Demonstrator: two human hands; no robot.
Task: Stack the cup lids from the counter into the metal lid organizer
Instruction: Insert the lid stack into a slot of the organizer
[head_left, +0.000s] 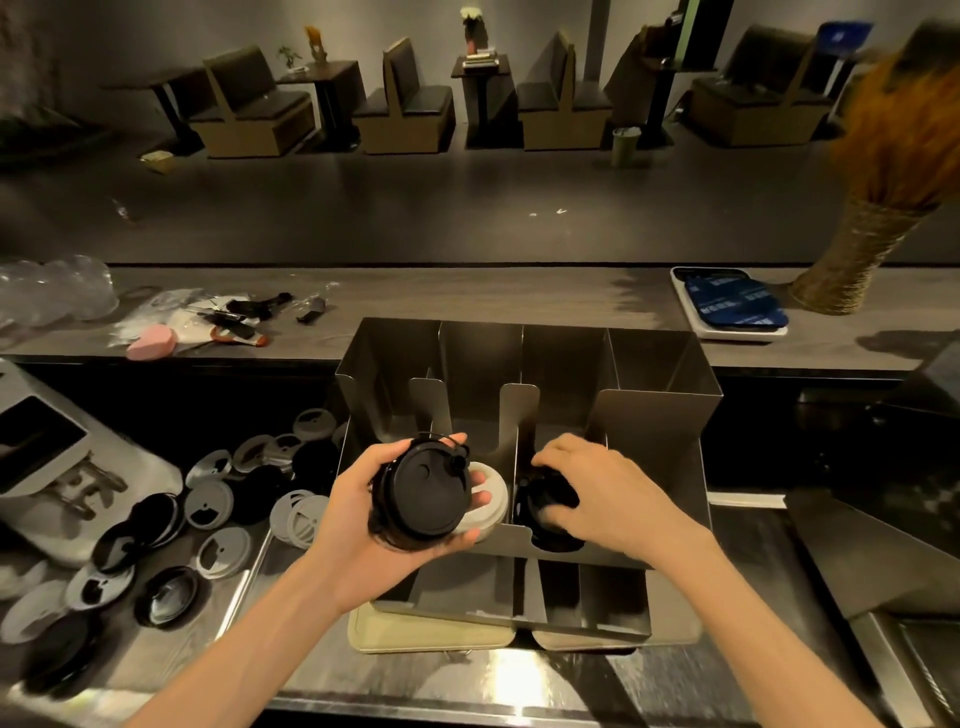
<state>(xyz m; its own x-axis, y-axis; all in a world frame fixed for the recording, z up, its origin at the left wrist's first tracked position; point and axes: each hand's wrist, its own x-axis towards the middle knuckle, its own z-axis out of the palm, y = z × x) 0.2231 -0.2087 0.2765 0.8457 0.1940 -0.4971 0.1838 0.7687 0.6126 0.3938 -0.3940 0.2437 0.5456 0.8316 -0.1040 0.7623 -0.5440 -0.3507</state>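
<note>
Left hand (363, 512) clamped round a black lid stack (421, 493), white lids (491, 501) just beyond in the organizer (660, 415); right hand (597, 488) (nearer the middle slot) curled on black lids (545, 499) there.

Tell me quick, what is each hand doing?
Left hand: holds a stack of black lids.
Right hand: fingers curled on a black lid in the metal organizer.

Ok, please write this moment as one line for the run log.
left hand: holds black lids | right hand: on black lids in organizer | white lids: neighbouring slot | more lids on counter
</note>
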